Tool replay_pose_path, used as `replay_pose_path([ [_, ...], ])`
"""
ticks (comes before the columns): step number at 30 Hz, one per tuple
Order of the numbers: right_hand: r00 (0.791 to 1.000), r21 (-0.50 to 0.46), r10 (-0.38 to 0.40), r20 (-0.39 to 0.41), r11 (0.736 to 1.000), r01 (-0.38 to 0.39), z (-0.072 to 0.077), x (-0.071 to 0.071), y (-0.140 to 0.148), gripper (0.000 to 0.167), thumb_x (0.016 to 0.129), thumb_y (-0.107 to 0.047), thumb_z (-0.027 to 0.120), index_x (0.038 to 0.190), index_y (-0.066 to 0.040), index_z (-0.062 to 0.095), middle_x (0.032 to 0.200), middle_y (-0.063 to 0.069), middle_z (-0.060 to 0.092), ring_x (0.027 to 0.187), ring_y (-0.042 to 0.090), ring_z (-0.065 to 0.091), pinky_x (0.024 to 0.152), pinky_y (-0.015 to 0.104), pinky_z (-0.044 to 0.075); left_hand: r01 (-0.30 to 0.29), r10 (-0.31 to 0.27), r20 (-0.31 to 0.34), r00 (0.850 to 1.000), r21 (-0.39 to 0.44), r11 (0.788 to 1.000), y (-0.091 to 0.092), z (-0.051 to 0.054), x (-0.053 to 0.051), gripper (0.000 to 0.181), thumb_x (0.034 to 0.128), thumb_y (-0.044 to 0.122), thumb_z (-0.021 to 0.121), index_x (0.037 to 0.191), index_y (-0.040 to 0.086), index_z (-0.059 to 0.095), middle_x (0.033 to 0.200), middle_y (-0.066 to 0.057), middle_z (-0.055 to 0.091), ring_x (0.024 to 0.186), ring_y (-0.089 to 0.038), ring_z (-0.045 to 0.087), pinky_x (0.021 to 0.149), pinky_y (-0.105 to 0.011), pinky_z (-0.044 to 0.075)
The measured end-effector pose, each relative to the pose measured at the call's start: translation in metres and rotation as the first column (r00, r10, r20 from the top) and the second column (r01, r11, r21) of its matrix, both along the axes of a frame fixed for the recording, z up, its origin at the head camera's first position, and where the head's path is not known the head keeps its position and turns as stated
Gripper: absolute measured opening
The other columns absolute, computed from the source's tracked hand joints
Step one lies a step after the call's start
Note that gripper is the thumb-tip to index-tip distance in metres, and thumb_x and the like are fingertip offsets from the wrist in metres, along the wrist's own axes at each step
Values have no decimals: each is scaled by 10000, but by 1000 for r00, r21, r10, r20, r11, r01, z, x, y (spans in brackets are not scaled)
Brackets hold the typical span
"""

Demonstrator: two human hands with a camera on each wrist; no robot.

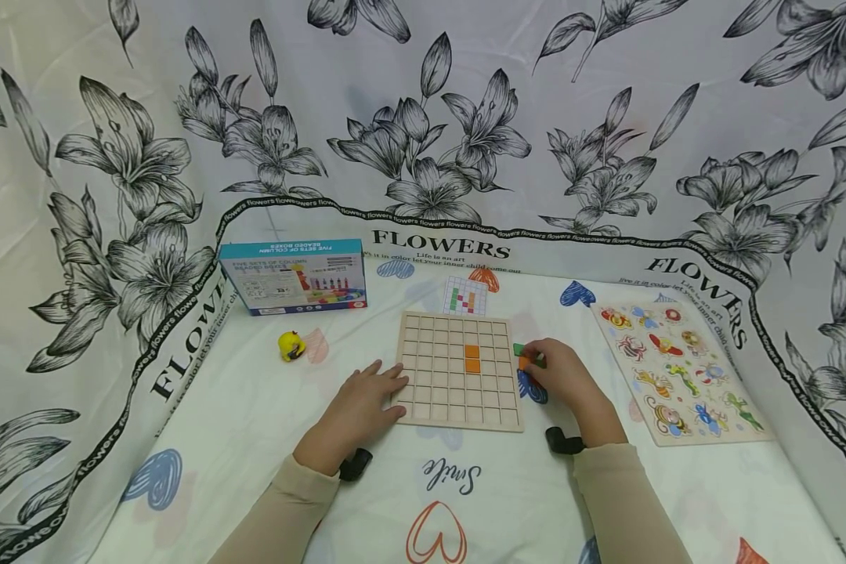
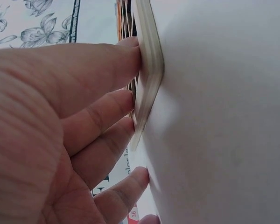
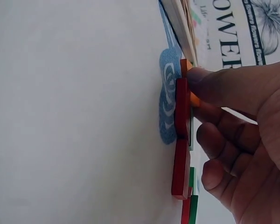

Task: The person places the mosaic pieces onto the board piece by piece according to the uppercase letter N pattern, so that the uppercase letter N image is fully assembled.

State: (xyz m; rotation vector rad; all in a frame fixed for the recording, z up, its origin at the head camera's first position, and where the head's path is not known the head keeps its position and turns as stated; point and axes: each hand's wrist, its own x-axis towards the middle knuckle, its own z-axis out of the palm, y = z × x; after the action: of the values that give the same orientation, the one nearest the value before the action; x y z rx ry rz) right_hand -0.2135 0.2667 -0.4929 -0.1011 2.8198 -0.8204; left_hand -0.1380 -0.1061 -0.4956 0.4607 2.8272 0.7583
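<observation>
A wooden grid board [image 1: 433, 398] lies in the middle, with two orange tiles [image 1: 471, 352] one behind the other in its squares. My left hand [image 1: 363, 399] rests at the board's left edge; its fingers are spread and touch the rim [image 2: 149, 70]. Just right of the board, my right hand [image 1: 567, 377] pinches an orange tile [image 3: 195, 99] between thumb and finger. Around that hand lie several loose tiles: red tiles [image 3: 182, 109] and green tiles [image 3: 193, 212] show in the right wrist view. In the head view the hand hides most of them.
Behind the board lies a grid pattern card [image 1: 465, 295] with coloured squares. A toy box [image 1: 296, 278] stands at the back left, and a small yellow toy [image 1: 291, 345] sits in front of it. At the right is an insect picture board [image 1: 677, 372].
</observation>
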Motion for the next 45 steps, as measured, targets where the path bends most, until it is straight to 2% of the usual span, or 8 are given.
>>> replay_pose_path([
  [4,1000,11,-17,-3,1000,17,2,2,0,296,1036,-96,741,1327,-42,727,1243,153,690,1069,304,607,989,496,567,0,0,5,1000,6,1000,0,1,1,540,989,249,818,1498,125,683,1684,-40,520,1635,-401,355,1322,-665,266],
  [10,999,-2,-34,-21,999,34,5,5,0,146,1051,-105,717,1195,-83,722,1094,102,684,969,261,592,843,381,528,4,-4,4,1000,3,1000,0,2,0,544,994,253,814,1506,130,677,1688,-34,515,1638,-399,349,1325,-662,264],
  [13,997,-43,-43,-71,998,40,7,8,-6,97,1063,-116,707,1159,-102,706,1037,82,688,924,243,601,797,355,515,5,-5,2,1000,-2,1000,1,2,1,548,994,261,814,1509,136,675,1689,-31,513,1639,-397,348,1326,-660,264],
  [17,993,-137,-18,-116,991,2,11,15,-25,112,1074,-126,698,1185,-114,711,1058,65,716,922,227,626,780,347,544,-2,2,5,1000,-8,1000,1,3,0,554,992,275,818,1511,147,674,1690,-24,510,1642,-395,344,1328,-659,261],
  [20,994,-180,39,-102,982,-57,13,19,-43,123,1069,-117,704,1190,-124,720,1079,40,731,944,217,624,815,351,559,-9,10,10,1000,-8,1000,1,3,0,561,991,283,820,1515,150,672,1692,-23,508,1645,-394,338,1331,-659,254],
  [27,987,-155,138,-85,977,-150,10,20,-72,87,1040,-110,745,1121,-140,731,1040,8,726,945,199,619,910,383,575,-15,15,7,1000,-12,1000,1,1,0,565,989,287,822,1515,148,671,1686,-27,516,1643,-392,343,1331,-657,256],
  [38,988,-100,142,-61,984,-147,7,22,-82,80,1035,-113,755,1060,-182,722,988,-19,698,937,190,609,889,368,565,3,-3,-10,1000,-6,1000,3,2,1,548,987,251,822,1501,122,680,1670,-58,537,1624,-418,370,1312,-677,277],
  [45,991,-124,130,-36,983,-133,5,28,-82,96,1018,-120,781,1036,-204,738,974,-26,690,929,191,611,865,358,557,7,-7,-26,1000,-14,1000,2,2,1,547,982,244,827,1494,116,685,1660,-66,549,1613,-429,387,1299,-689,294],
])
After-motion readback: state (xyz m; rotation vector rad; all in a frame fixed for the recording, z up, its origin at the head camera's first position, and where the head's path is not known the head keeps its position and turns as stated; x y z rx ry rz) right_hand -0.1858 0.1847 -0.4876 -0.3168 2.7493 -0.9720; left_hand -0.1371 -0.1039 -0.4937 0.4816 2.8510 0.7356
